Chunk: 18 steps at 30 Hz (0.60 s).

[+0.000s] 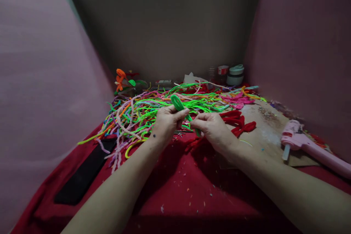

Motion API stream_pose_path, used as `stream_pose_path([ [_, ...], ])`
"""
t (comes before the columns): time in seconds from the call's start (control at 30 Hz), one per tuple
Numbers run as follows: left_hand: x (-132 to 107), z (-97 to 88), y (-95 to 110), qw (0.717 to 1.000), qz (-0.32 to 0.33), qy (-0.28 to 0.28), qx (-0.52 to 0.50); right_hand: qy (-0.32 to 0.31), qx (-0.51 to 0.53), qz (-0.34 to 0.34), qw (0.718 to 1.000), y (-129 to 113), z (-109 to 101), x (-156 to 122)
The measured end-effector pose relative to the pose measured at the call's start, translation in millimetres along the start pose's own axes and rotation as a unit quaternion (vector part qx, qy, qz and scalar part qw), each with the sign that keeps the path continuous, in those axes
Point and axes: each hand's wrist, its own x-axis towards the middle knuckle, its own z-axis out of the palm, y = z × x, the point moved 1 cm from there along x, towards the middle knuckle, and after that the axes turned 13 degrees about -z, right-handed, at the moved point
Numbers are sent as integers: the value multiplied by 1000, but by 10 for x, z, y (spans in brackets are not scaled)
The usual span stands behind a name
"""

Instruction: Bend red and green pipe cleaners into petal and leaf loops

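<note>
Between my two hands is a green pipe cleaner piece (177, 102), bent into a narrow loop at its upper end. My left hand (168, 121) pinches it below the loop, thumb against fingers. Lower down, my right hand (208, 126) grips the tail end of the same piece with its fingertips pressed together. Behind both hands spreads a heap of loose pipe cleaners (148, 108) in green, pink, orange and other colours. Red looped pipe cleaner shapes (238, 121) lie just beyond my right hand.
A pink glue gun (297, 137) rests at the right on a brown board (263, 131). At the left lies a flat black strip (82, 175). An orange pipe cleaner flower (120, 78) and a lidded container (235, 75) stand at the back. Scraps dot the red cloth (192, 193).
</note>
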Motion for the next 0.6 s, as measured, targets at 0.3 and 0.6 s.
stream_pose_path([
  [0.3, 46, -45, 5, 999, -10, -42, 4, -50, 64, 17, 997, -16, 13, -5],
  [0.6, 123, -170, 62, 999, 16, -26, -17, -63, -15, -2, 998, -7, -9, -2],
])
